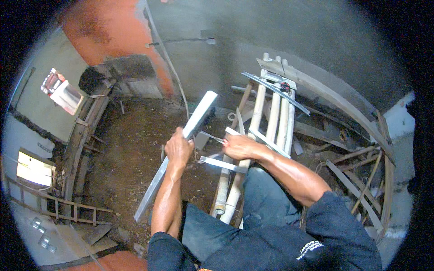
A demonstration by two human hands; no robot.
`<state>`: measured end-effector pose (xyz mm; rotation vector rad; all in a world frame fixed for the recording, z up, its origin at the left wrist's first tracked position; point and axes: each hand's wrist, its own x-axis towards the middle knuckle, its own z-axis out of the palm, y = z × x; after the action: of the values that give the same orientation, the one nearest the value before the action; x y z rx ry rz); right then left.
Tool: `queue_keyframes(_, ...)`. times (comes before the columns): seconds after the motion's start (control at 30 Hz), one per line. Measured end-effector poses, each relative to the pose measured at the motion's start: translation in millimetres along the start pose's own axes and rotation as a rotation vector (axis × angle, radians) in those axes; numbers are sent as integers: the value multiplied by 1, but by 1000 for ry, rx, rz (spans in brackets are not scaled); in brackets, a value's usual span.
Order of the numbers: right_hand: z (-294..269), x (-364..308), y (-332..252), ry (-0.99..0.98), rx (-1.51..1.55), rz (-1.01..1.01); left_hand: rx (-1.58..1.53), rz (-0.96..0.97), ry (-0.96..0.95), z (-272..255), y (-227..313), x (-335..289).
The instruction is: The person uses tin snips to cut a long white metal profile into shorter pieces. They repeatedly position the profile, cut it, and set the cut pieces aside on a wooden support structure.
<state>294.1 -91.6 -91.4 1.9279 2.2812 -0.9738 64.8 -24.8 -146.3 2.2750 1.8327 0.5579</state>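
Note:
My left hand (180,147) is closed round the middle of a long pale metal profile (201,110), which slants from the upper right down to the lower left over the dirt floor. To its right, my right hand (240,147) is closed, with a thin grey piece reaching from its fingers toward the profile; what it grips I cannot make out. A short shiny metal strip (221,163) lies across the bamboo poles (257,116) just below my right hand. Another pale strip (270,143) lies beside that wrist.
Metal strips (275,92) and a small red-and-black object (285,86) rest at the far end of the poles. Wooden planks and beams (361,153) are piled at right. A wooden ladder (68,210) lies at left. Grey and orange walls (108,27) surround the dirt floor (122,144).

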Motion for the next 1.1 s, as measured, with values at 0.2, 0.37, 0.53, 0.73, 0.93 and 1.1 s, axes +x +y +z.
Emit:
queue_keyframes(0.2, -36, 0, 31, 394, 703, 225, -412, -109, -292, -7, -1, 2)
queue_keyframes(0.37, -33, 9, 25, 673, 1050, 86, -533, -27, -415, -1, 62, -15)
queue_keyframes(0.53, -34, 7, 45, 771, 1228, 147, -582, 280, -310, -13, 93, -36)
queue_keyframes(0.73, -30, 19, 59, 473, 1327, 228, -757, 475, -245, -24, 106, -44)
queue_keyframes(0.93, -43, -14, 70, 254, 769, 26, -714, 145, -139, -45, 58, -17)
queue_keyframes(1.1, -22, -21, 39, -136, 401, -217, -778, 98, -137, -40, 46, -11)
